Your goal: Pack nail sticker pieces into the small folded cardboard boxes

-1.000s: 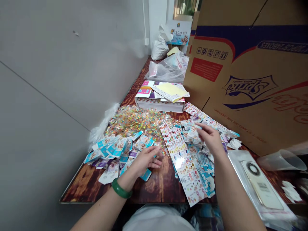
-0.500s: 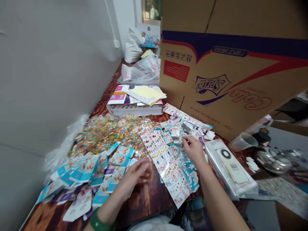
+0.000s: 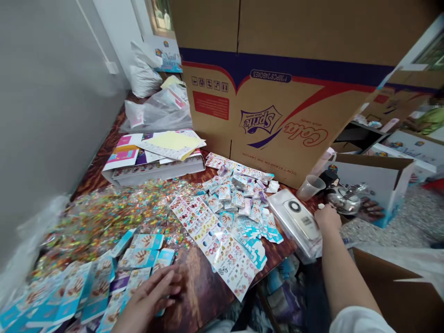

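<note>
At the lower left, my left hand [image 3: 152,296] hovers by flat blue-and-white printed cartons [image 3: 142,254], its fingers loosely spread and nothing in them. My right hand [image 3: 328,219] is off to the right, just beyond a pale phone [image 3: 300,215] lying on clear plastic sleeves [image 3: 284,199]. Its fingers are closed on a crumpled white tissue [image 3: 321,206], of which only a bit shows. Between the hands lies a long sheet of nail stickers [image 3: 215,240]. Beside it is a heap of small folded boxes [image 3: 239,194].
Clear packets of colourful candy [image 3: 114,212] cover the left of the table. Behind them stands a white box of sticker sheets [image 3: 159,164]. A large brown carton [image 3: 270,152] rises at the back. A plastic cup [image 3: 311,186] and a metal kettle [image 3: 345,199] stand at the right.
My right hand has left the pile of small boxes and moved right, past the phone, to the tissue. The view has swung right. My left hand remains near the flat cartons.
</note>
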Demonstrator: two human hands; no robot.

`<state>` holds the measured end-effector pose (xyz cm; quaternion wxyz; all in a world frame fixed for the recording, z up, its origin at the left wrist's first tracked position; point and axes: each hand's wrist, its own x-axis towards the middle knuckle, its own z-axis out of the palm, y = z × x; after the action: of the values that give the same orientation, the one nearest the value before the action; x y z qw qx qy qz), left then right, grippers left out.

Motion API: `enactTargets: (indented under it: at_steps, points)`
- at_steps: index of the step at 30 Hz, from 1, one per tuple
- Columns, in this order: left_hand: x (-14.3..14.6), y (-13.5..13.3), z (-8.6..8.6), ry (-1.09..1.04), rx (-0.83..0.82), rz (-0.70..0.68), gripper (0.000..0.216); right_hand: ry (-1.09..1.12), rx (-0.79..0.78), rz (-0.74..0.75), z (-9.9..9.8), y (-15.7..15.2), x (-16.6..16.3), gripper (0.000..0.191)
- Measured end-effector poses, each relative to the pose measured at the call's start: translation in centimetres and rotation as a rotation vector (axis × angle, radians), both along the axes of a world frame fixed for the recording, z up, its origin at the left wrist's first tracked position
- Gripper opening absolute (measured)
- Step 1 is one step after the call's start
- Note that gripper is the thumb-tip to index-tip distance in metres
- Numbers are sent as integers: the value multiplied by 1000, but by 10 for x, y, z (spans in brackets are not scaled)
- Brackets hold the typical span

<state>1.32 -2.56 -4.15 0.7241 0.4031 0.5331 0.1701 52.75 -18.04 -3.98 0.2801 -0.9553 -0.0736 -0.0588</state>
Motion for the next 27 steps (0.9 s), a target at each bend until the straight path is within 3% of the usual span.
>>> enactTargets:
  at_steps: [5,9,12,17,19,24,27]
  points:
    - [9,-3,5,-37,-16,21,53,91,125,1,-6,-13,11,10]
    - [18,-10,16,-15,-11,26,53,215,324,32,8,-18,7,7]
    - [27,-15,23,-24,2,16,51,357,499,165,22,-17,-13,10]
    - [62,-25,40,-106,100,-38,41,723,777,569,39,15,-100,31]
    - [80,-27,47,-163,143,-29,41,773,730,779,44,34,-150,25]
    - [102,-24,51,-360,140,77,43,380,468,1341,55,64,-258,13]
    - [91,-22,45,-465,115,151,33,331,478,1402,53,74,-284,14]
